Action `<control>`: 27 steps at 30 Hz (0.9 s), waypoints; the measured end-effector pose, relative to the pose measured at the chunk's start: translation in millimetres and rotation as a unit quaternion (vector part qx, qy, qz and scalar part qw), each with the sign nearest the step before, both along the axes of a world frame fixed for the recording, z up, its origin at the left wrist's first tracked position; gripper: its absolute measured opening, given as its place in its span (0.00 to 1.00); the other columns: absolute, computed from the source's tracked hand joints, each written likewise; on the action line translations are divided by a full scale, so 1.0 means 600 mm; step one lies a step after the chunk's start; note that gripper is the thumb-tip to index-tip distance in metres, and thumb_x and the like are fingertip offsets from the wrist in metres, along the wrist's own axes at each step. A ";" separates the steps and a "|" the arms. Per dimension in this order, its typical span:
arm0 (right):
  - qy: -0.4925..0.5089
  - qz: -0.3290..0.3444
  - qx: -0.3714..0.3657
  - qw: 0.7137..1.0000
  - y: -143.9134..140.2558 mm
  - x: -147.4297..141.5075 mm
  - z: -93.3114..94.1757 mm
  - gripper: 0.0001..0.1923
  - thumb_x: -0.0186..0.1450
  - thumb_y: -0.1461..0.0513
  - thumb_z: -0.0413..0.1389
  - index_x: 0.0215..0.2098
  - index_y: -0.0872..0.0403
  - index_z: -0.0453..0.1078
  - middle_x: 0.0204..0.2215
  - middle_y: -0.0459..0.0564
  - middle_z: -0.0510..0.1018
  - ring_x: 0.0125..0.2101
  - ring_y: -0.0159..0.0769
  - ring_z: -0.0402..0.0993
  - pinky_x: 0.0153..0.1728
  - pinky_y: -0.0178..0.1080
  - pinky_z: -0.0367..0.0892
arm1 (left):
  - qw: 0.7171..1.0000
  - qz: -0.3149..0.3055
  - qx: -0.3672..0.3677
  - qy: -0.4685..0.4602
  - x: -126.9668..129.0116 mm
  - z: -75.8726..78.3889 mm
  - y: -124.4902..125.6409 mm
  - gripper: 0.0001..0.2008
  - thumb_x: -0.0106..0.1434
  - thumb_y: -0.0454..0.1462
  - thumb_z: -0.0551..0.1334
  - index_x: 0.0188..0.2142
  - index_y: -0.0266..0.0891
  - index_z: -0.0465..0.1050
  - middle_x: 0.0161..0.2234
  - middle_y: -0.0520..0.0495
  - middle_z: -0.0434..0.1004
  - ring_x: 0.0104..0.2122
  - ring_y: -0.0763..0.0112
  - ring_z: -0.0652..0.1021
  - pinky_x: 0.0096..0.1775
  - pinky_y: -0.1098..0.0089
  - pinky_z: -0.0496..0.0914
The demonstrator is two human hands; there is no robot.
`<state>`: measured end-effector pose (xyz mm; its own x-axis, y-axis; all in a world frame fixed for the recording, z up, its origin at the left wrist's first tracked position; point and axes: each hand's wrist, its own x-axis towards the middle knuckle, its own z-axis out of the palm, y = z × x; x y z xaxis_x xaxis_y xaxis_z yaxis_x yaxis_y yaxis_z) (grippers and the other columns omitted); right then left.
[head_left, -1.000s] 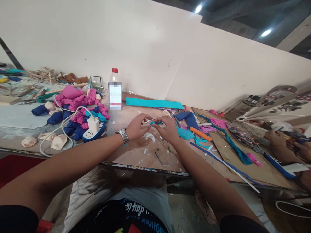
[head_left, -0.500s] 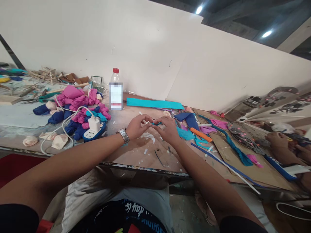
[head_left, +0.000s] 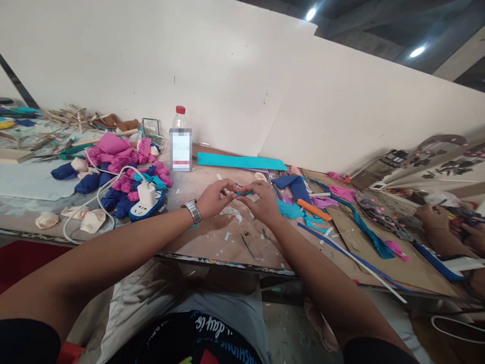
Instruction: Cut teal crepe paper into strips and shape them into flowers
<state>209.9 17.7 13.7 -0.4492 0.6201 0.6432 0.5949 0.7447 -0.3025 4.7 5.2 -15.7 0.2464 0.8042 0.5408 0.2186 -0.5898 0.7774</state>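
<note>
Worktable (head_left: 212, 237) | bottle (head_left: 180, 141): contents unclear | left hand (head_left: 214, 198), right hand (head_left: 261, 202) pinch teal strip (head_left: 244, 192)

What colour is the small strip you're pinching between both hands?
Teal: the small strip shows between the left hand and right hand in the head view.

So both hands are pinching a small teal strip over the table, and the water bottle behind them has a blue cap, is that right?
Not quite: the cap on the water bottle is red, not blue, as the head view shows. The rest holds: the left hand and right hand pinch a small teal strip over the table.
</note>
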 end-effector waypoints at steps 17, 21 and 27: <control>0.006 0.005 -0.005 1.000 -0.002 -0.004 0.003 0.05 0.65 0.58 0.63 0.34 0.50 0.75 0.34 0.48 0.82 0.42 0.44 0.74 0.47 0.48 0.62 | 0.998 -0.003 -0.044 -0.049 0.002 0.003 0.002 0.07 0.66 0.40 0.62 0.41 0.40 0.71 0.38 0.47 0.77 0.38 0.69 0.76 0.41 0.68 0.70; 0.007 0.001 -0.006 1.000 0.000 -0.003 0.002 0.06 0.65 0.57 0.63 0.35 0.50 0.75 0.34 0.49 0.82 0.42 0.44 0.74 0.48 0.48 0.62 | 0.997 -0.001 -0.055 -0.055 0.000 0.000 0.006 0.09 0.65 0.42 0.64 0.39 0.39 0.76 0.37 0.45 0.80 0.37 0.68 0.78 0.40 0.66 0.71; 0.009 -0.003 -0.017 1.000 0.000 -0.002 0.002 0.08 0.66 0.55 0.62 0.34 0.50 0.76 0.34 0.49 0.82 0.42 0.44 0.74 0.48 0.48 0.63 | 0.992 -0.025 -0.073 -0.096 0.003 0.000 0.005 0.15 0.60 0.46 0.69 0.39 0.37 0.78 0.40 0.43 0.82 0.37 0.67 0.80 0.41 0.65 0.73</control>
<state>208.8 17.8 14.7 -0.4331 0.6447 0.6299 0.5936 0.7299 -0.3389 6.6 8.2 -15.7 0.1906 0.8666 0.4611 0.0312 -0.4748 0.8795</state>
